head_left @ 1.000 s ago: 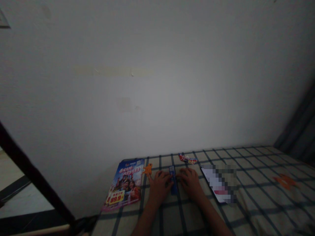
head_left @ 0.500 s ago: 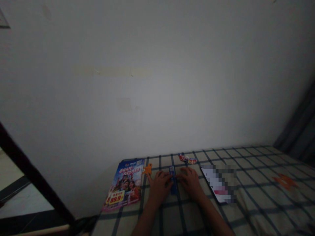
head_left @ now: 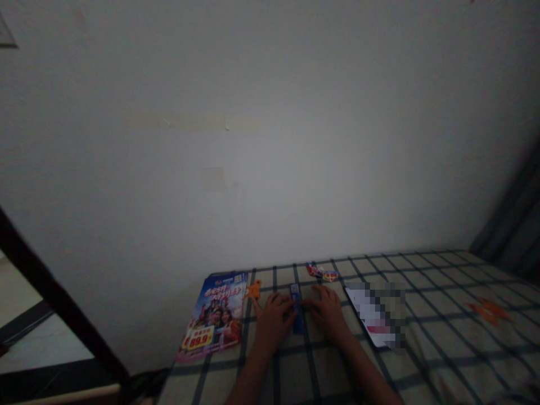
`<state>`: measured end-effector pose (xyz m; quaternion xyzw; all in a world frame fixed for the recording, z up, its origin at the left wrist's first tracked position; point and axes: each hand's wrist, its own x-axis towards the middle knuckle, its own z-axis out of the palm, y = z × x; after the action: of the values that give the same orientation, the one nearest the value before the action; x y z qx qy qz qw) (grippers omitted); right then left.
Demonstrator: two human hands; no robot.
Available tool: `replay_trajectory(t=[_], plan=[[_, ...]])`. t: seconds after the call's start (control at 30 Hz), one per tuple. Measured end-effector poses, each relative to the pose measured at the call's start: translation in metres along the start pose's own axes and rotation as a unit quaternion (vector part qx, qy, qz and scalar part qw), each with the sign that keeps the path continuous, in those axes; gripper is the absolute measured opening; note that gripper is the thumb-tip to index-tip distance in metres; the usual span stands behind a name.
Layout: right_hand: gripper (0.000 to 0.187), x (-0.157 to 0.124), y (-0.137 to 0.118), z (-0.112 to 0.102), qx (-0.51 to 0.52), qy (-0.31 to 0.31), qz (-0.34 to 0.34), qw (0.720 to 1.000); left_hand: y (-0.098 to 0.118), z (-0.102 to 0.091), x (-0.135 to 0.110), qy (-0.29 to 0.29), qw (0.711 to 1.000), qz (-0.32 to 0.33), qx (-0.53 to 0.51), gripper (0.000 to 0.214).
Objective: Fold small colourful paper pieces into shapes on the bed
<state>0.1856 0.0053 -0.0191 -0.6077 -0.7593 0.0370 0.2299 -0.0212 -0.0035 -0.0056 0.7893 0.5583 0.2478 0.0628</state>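
A narrow strip of folded blue paper, with a small printed square at its far end, lies on the checked cloth between my hands. My left hand rests along its left side, fingers bent and fingertips pressed on the strip. From the other side my right hand reaches in with curled fingers, its fingertips at the strip's right edge. The fingertips partly cover the paper. Left of my left hand, close to its fingers, is an orange paper shape.
A stack of printed flyers lies at the left. A folded printed paper is near the wall. To the right are a phone-like device, partly pixelated, and another orange paper shape. The checked cloth spreads beneath everything.
My right hand's fingers have lifted and shifted very slightly. My left hand and the folded strip stay in nearly the same place.
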Motion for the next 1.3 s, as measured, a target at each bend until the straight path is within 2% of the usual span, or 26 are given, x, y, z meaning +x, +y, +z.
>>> replay_trajectory(t=[0.3,0.57,1.0,1.3], plan=[[0.042,0.001,0.008,0.005,0.024,0.054,0.001,0.998,0.0,0.0,-0.001,0.005,1.0,-0.002,0.005,0.029],[0.038,-0.001,0.001,0.0,0.011,0.031,-0.012,0.999,0.001,0.0,-0.001,0.005,1.0,0.0,0.014,0.03],[0.04,-0.001,0.005,0.003,0.021,0.036,0.0,0.999,-0.002,0.001,0.0,-0.002,1.0,-0.005,0.012,0.031],[0.037,-0.001,-0.002,-0.002,0.008,-0.008,0.008,1.0,0.0,-0.001,0.0,-0.006,1.0,-0.005,-0.006,0.031]])
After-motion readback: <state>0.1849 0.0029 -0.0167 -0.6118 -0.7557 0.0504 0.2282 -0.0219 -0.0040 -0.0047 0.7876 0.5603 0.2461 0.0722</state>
